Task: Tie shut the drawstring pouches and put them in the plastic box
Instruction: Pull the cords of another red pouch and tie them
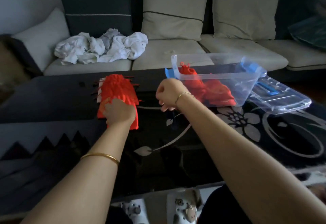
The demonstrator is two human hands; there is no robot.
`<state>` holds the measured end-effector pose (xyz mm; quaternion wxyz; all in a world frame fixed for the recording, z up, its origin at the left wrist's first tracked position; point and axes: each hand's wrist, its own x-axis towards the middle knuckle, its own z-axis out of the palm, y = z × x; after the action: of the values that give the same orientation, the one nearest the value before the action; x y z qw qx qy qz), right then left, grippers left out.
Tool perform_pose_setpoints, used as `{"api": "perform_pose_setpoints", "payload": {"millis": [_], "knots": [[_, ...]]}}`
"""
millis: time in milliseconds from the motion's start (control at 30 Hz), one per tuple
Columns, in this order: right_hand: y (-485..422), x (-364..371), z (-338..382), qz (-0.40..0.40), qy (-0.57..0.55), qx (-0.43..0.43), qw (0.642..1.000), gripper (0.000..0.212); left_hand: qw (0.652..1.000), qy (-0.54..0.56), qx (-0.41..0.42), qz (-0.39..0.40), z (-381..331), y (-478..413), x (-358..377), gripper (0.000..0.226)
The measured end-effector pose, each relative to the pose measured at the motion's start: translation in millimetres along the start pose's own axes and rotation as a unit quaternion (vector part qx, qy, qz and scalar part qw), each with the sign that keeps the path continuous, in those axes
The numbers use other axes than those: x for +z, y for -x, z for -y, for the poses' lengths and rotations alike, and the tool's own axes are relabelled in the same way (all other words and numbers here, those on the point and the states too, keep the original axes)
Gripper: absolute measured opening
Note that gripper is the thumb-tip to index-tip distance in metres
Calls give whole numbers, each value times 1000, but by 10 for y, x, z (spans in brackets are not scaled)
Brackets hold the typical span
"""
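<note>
A pile of red pouches [120, 89] lies flat on the left-middle of a black glass table [53, 98] with a pale flower pattern. The left hand [120, 112] rests on the near end of this pile, palm down. Its fingers [107, 105] point left and bend into the red cloth. A fold of the cloth covers the fingertips, so they seem to be gripping the top pouch, though the blur makes this hard to confirm. The rest of the pile stretches away beyond the fingers towards the far side of the table.

The right hand [169, 93] hangs above the table between the pile and a clear plastic box [220, 78], just beside the box's left end. Its wrist is bent down and its fingers [166, 108] are loosely curled towards the table, with nothing in them. They touch neither the pile nor the box.

The box stands to the right of the hands, with a blue latch [169, 73] at its left end. More red pouches in the box [217, 91] are heaped inside, and one at the far left end has a gathered top. The clear lid [282, 100] lies just right of the box. A gold bangle sits on each arm.

Beyond the table is a pale sofa [167, 54] with crumpled white cloths [102, 49] on its left seat.
</note>
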<state>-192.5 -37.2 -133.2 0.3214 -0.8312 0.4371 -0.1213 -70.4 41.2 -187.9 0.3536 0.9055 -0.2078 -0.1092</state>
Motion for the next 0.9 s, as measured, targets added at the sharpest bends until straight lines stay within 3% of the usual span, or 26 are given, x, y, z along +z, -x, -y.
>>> {"api": "perform_pose_setpoints", "payload": {"millis": [133,333,467,533,600,767,900], "knots": [[-116,643,-96,88,-117,80,986,23,999,-13,-44,25,254,-31,-92,53],[-212,1034,-21,52,-231,115,965,25,990,78,-79,86,346,-116,-42,59],[-182,1065,68,85,-215,131,964,32,947,244,-130,164,317,-104,-127,14],[-156,1016,24,107,-260,139,950,32,922,285,-150,215,308,-57,-172,18],[-137,961,-58,108,-306,140,935,23,908,306,-143,249,293,-42,-212,13],[-34,678,-269,61,-373,139,915,10,881,365,-83,289,163,26,-274,27],[140,392,-437,52,-517,139,843,16,867,385,-24,315,-12,238,-215,29]]}}
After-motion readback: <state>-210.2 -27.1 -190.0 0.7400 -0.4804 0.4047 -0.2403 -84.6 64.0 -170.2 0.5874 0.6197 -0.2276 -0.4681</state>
